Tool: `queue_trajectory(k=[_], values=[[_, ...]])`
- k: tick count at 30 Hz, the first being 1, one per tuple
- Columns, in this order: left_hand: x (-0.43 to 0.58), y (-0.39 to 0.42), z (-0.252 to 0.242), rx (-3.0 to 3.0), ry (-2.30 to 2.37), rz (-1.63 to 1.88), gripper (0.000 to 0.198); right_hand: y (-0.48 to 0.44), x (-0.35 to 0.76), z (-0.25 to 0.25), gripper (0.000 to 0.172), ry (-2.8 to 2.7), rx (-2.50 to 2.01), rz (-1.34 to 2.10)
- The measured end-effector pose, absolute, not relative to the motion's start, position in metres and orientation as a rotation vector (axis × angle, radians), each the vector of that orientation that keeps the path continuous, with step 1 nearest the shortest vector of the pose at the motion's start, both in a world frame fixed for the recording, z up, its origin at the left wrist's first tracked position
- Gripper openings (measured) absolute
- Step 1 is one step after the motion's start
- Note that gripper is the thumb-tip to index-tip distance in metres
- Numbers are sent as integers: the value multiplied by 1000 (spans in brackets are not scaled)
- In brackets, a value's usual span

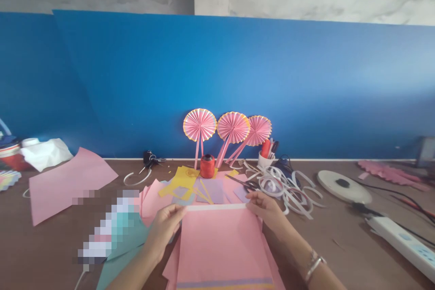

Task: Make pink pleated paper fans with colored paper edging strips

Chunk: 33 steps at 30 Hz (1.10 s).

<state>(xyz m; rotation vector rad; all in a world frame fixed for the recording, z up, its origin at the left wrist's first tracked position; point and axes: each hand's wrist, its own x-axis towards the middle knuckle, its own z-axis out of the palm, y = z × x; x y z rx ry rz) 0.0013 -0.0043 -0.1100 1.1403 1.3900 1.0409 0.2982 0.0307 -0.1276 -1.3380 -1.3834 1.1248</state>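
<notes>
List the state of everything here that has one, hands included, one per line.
Pink sheet: spread flat
White strip: straight, along the pink sheet's far edge
Left hand: pinching white strip's left end
Right hand: pinching its right end
Three pleated fans: opened into circles, upright
Red spool: upright
Pen cup: upright, filled
White ribbon: loose, looped
Scissors: open or shut unclear
Power strip: on or off unclear

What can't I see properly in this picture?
All in the head view:
- Pink sheet: its near edge, cut off by the bottom of the picture.
- Rightmost paper fan: its left side, hidden by the middle paper fan.
- Power strip: its far end, cut off by the right edge.
- Pixelated thing: blocky squares mask it.
</notes>
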Motion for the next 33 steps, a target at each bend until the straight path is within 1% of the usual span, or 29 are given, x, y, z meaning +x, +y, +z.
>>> queue_trajectory(k=[5,9,14,18,20,22,25,27,30,33], values=[[2,-2,-119,1049,1334,1040,42,32,300,-131,38,-1324,-1323,1102],[4,-4,-116,940,1254,1057,42,35,302,-132,37,-1282,-1370,1056],[4,-8,-109,978,1235,956,35,35,300,-134,37,-1287,-1385,1049],[3,-7,-110,980,1265,1004,30,37,306,-134,42,-1230,-1385,1078],[3,-6,-111,959,1248,1037,28,38,308,-129,42,-1219,-1409,974],[4,-6,-112,956,1219,1032,28,37,305,-117,37,-1286,-1468,739],[7,-8,-113,991,1211,1003,26,26,280,-92,20,-1622,-1453,357],[9,-8,-114,1016,1222,984,26,15,252,-77,16,-1872,-1327,164],[11,-8,-116,1073,1194,989,28,1,206,-69,18,-2119,-1217,153],[11,-7,-116,1187,1215,1011,31,-1,175,-78,19,-2263,-1194,150]])
